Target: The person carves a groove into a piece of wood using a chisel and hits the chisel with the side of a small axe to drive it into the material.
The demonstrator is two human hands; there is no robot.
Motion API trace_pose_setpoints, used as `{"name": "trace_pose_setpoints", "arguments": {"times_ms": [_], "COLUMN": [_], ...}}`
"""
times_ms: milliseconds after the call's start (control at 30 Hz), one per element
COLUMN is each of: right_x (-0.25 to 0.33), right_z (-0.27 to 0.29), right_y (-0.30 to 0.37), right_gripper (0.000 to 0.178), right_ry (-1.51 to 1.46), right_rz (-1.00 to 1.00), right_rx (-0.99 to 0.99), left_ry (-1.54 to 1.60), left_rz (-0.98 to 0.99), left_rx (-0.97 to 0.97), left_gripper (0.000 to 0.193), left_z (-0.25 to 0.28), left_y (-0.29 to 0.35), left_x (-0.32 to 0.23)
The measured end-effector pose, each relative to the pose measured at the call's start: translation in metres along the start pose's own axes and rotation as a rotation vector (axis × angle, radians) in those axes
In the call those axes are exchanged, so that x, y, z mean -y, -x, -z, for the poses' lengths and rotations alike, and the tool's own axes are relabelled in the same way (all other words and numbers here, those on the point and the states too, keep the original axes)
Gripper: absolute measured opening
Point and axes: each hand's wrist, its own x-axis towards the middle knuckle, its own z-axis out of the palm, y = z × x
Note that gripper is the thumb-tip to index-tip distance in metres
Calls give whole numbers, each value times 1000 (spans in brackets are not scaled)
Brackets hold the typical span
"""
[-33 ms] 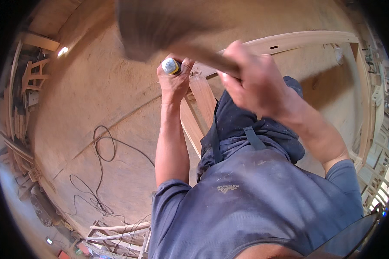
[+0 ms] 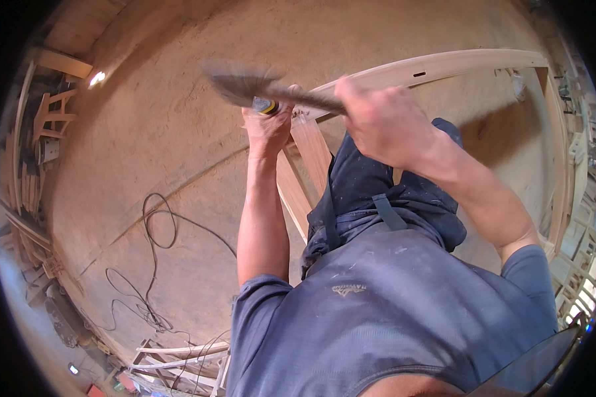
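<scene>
My left hand (image 2: pixel 269 129) is closed around the upright handle of a chisel (image 2: pixel 265 105). Above the fist show the handle's end and a yellow ring; the blade is hidden below. In my right hand (image 2: pixel 387 122) is the wooden handle of a hammer (image 2: pixel 314 100). Its broad dark head is smeared by motion, so the exact shape cannot be told. That head is over the chisel's end, partly covering it; whether they touch is unclear. Beside my left fist runs a pale curved wooden piece (image 2: pixel 437 65), with a small dark slot and wood chips near its left end.
Pale wooden bars (image 2: pixel 313 147) reach from beside my left hand toward my legs. A dark cable (image 2: pixel 153 264) lies looped on the dusty floor at left. Wooden frame parts (image 2: pixel 182 357) lie at the lower left; more timber (image 2: pixel 28 178) lines the left side.
The hammer head has come down from above to the chisel's end, and my right hand has shifted slightly. My left hand and the chisel have stayed nearly still.
</scene>
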Motion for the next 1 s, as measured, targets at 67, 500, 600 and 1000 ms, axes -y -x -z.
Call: {"name": "trace_pose_setpoints", "arguments": {"times_ms": [67,500,600,1000], "right_x": [1,-1,12,-71], "right_z": [1,1,7,-76], "right_y": [-4,2,7,84], "right_gripper": [18,25,26,30], "right_ry": [-8,-20,-99,-632], "right_rz": [41,31,22,-599], "right_rx": [25,-21,-35,1], "left_ry": [18,0,93,-259], "left_rz": [-54,-118,-87,-95], "left_rx": [1,-9,-14,183], "left_gripper": [12,19,20,30], "left_z": [3,0,3,-45], "left_y": [-2,1,2,-6], "left_x": [12,23,29,3]}}
